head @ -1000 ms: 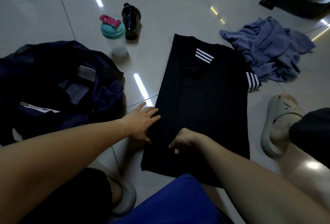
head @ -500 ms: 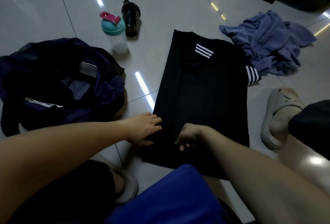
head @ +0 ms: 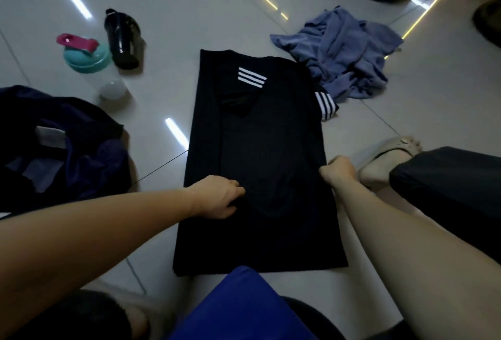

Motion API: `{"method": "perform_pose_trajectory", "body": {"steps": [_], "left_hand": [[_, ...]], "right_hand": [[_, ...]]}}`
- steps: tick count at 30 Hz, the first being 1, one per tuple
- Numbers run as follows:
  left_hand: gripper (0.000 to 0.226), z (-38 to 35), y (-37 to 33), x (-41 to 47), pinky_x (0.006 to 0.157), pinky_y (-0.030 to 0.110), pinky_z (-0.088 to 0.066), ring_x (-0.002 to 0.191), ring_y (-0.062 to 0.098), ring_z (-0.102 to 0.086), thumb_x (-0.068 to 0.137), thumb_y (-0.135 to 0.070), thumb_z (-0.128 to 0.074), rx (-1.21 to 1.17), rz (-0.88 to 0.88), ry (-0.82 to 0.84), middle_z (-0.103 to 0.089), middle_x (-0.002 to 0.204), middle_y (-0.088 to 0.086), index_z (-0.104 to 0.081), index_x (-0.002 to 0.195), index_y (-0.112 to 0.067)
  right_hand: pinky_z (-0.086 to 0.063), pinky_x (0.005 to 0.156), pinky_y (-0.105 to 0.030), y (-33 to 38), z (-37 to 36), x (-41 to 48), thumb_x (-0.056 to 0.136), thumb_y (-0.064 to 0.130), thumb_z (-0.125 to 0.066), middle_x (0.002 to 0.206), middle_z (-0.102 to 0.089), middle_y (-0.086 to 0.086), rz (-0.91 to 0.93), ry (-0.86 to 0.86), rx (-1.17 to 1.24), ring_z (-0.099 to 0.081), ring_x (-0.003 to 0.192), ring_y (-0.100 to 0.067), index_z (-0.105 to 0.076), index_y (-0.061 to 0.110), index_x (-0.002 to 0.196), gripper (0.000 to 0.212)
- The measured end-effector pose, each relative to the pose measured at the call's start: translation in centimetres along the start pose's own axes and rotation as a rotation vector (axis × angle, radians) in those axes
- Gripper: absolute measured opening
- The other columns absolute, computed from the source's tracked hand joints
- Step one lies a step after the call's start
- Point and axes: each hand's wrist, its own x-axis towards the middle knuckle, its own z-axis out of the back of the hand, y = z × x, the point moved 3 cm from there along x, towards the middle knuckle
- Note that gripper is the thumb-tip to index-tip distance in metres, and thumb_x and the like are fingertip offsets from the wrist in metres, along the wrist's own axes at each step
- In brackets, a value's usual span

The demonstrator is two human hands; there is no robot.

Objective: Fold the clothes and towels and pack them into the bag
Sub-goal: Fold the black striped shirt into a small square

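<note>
The left hand (head: 217, 196) pinches the fabric of the black shirt (head: 260, 144), which lies flat on the floor, and the right hand (head: 339, 173) grips its right edge. If one hand pulls harder, the folded sleeves may slip open. Farther away, the blue towel (head: 344, 52) lies crumpled.

One shirt (head: 265, 150), one towel (head: 349, 49), one bag (head: 67, 144) — two bottles (head: 86, 55) (head: 123, 38), two hands (head: 217, 197) (head: 339, 173)

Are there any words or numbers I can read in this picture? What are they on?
No words or numbers can be read here.
On the shirt: only white stripes, no letters.
On the bag: a grey tag, too blurred to read.
</note>
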Motion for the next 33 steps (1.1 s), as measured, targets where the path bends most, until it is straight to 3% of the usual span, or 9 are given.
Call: {"method": "perform_pose_trajectory", "body": {"steps": [6, 11, 15, 19, 21, 26, 30, 32, 33], "left_hand": [[0.053, 2.1, -1.3, 5.8, 0.094, 0.037, -0.051, 0.113, 0.022, -0.055, 0.092, -0.044, -0.061, -0.109, 0.074, -0.094, -0.051, 0.126, 0.002, -0.050, 0.138, -0.023], [0.078, 2.7, -3.7, 9.5, 0.115, 0.044, -0.034, 0.139, 0.026, -0.037, 0.087, -0.060, -0.063, 0.040, -0.061, -0.128, -0.035, 0.154, 0.007, -0.037, 0.152, -0.028], [0.086, 2.3, -6.6, 11.0, 0.117, 0.045, -0.031, 0.142, 0.030, -0.032, 0.087, -0.062, -0.062, 0.165, -0.169, -0.109, -0.028, 0.158, 0.012, -0.027, 0.157, -0.026], [0.084, 2.1, -8.7, 11.4, 0.110, 0.043, -0.036, 0.132, 0.030, -0.038, 0.091, -0.053, -0.059, 0.202, -0.229, -0.123, -0.033, 0.150, 0.015, -0.020, 0.160, -0.025], [0.083, 2.0, -9.1, 11.3, 0.110, 0.043, -0.035, 0.132, 0.031, -0.038, 0.091, -0.051, -0.058, 0.210, -0.235, -0.104, -0.033, 0.149, 0.015, -0.018, 0.160, -0.026], [0.078, 1.1, -9.5, 11.6, 0.124, 0.050, -0.014, 0.153, 0.033, -0.011, 0.096, -0.050, -0.050, 0.289, -0.254, -0.017, -0.008, 0.167, 0.015, -0.012, 0.162, -0.031], [0.081, 1.1, -9.9, 11.6, 0.124, 0.051, -0.015, 0.155, 0.033, -0.003, 0.097, -0.050, -0.050, 0.283, -0.218, 0.064, 0.002, 0.169, 0.013, -0.006, 0.162, -0.029], [0.082, 1.2, -10.2, 11.5, 0.124, 0.051, -0.017, 0.155, 0.033, -0.004, 0.096, -0.054, -0.051, 0.246, -0.194, 0.061, 0.001, 0.169, 0.013, -0.008, 0.162, -0.028], [0.083, 1.2, -10.4, 11.5, 0.124, 0.051, -0.017, 0.155, 0.033, -0.004, 0.096, -0.056, -0.051, 0.226, -0.181, 0.058, 0.001, 0.169, 0.013, -0.009, 0.162, -0.028]], "right_hand": [[-0.057, 0.078, -0.041, -2.8, -0.7, 2.1, 0.074, 0.021, -0.081, 0.109, -0.069, -0.022, -0.149, 0.088, 0.127, -0.068, 0.098, -0.039, -0.066, -0.005, 0.104, 0.042], [-0.060, 0.080, -0.045, -3.4, -1.4, 1.1, 0.069, 0.030, -0.088, 0.099, -0.069, -0.018, -0.160, 0.179, 0.115, -0.069, 0.092, -0.038, -0.063, 0.000, 0.100, 0.050], [-0.060, 0.083, -0.045, -4.1, -2.2, -0.6, 0.060, 0.031, -0.091, 0.101, -0.069, -0.015, -0.150, 0.290, 0.106, -0.068, 0.091, -0.035, -0.064, 0.001, 0.109, 0.063], [-0.057, 0.064, -0.031, -4.5, -0.5, -1.8, 0.071, 0.017, -0.088, 0.085, -0.070, -0.013, -0.159, 0.392, 0.136, -0.067, 0.073, -0.026, -0.070, 0.000, 0.100, 0.037], [-0.055, 0.063, -0.031, -5.1, 0.5, -2.3, 0.075, 0.015, -0.085, 0.084, -0.068, -0.012, -0.178, 0.467, 0.107, -0.064, 0.070, -0.024, -0.070, 0.001, 0.099, 0.032], [-0.047, 0.062, -0.031, -7.1, 1.4, -3.5, 0.086, 0.017, -0.075, 0.073, -0.057, -0.008, -0.293, 0.679, 0.024, -0.050, 0.056, -0.017, -0.062, 0.008, 0.107, 0.026], [-0.058, 0.078, -0.038, -7.2, 1.7, -4.2, 0.063, 0.029, -0.088, 0.109, -0.069, -0.014, -0.199, 0.664, 0.014, -0.068, 0.096, -0.029, -0.067, 0.009, 0.113, 0.058], [-0.056, 0.077, -0.037, -7.3, 1.4, -4.5, 0.051, 0.032, -0.090, 0.110, -0.071, -0.014, -0.160, 0.685, -0.036, -0.068, 0.102, -0.030, -0.070, 0.010, 0.109, 0.065], [-0.054, 0.075, -0.035, -7.1, 1.4, -4.9, 0.055, 0.029, -0.090, 0.107, -0.071, -0.014, -0.145, 0.702, -0.050, -0.067, 0.098, -0.028, -0.071, 0.009, 0.108, 0.060]]}}
